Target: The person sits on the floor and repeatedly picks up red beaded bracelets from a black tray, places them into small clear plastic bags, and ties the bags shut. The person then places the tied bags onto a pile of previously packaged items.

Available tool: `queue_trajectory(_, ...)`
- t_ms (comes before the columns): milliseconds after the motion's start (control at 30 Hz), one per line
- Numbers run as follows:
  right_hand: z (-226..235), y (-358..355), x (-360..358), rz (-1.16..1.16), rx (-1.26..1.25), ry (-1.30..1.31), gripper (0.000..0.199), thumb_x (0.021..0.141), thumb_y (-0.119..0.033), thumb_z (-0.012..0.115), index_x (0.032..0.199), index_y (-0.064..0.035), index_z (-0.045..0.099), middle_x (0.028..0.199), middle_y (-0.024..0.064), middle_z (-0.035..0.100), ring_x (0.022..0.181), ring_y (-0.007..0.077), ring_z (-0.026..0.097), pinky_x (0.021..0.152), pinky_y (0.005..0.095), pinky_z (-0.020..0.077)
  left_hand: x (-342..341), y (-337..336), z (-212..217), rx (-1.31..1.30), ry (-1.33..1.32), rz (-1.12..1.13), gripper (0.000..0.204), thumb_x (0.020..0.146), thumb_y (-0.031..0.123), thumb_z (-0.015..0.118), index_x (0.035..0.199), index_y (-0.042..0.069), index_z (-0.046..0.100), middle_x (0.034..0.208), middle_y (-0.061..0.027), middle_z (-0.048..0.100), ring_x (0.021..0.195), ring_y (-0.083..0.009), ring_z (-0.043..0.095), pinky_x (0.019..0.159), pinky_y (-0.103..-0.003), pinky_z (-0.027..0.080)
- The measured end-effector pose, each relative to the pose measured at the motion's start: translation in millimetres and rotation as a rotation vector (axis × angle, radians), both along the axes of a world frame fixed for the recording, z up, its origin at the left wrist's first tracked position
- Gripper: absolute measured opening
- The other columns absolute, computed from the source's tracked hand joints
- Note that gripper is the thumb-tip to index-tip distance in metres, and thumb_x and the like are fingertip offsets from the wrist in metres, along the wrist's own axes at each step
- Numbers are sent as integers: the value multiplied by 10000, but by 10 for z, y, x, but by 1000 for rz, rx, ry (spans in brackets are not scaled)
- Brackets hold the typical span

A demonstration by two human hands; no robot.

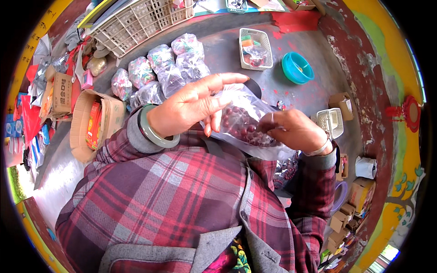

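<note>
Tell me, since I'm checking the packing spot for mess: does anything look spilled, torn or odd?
Nothing looks spilled. Both hands, left hand and right hand, hold a clear bag of dark red beads, which seems intact. Filled bags lie bunched on the grey surface, whose red paint is patchy and worn.

I see a gray floor (314,91) with red paint patches (296,20), and a bright yellow and green wall (400,136) beside it.

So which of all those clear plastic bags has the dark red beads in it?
The clear bag held between the left hand and right hand. The bags piled on the floor behind it hold pale, mixed-colour contents instead.
</note>
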State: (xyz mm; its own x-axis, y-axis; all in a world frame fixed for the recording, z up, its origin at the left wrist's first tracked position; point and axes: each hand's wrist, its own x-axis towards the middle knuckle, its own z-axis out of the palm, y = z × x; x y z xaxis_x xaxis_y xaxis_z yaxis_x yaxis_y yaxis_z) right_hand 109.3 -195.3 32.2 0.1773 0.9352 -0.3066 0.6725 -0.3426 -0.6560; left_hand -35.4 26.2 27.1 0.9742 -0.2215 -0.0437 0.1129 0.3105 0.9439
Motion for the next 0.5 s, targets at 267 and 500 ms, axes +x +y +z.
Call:
queue_trajectory(267, -240, 304, -186, -104, 154, -131, 156, 716, -90, 534, 842, 1, 546, 675, 196, 576, 645, 371, 577, 570, 435, 462, 14, -8, 27, -215, 10, -75, 581, 887, 271, 451, 1330, -41, 240, 1283, -220, 394, 697, -120, 582, 580, -194, 457)
queue_trajectory(500, -188, 115, -308, -328, 145, -619, 300, 718, -263, 642, 864, -10, 570, 772, 156, 593, 732, 334, 581, 645, 399, 464, -3, 8, 0, -135, -10, -48, 527, 886, 232, 454, 1309, -39, 295, 1265, -189, 428, 774, -138, 590, 615, -192, 453)
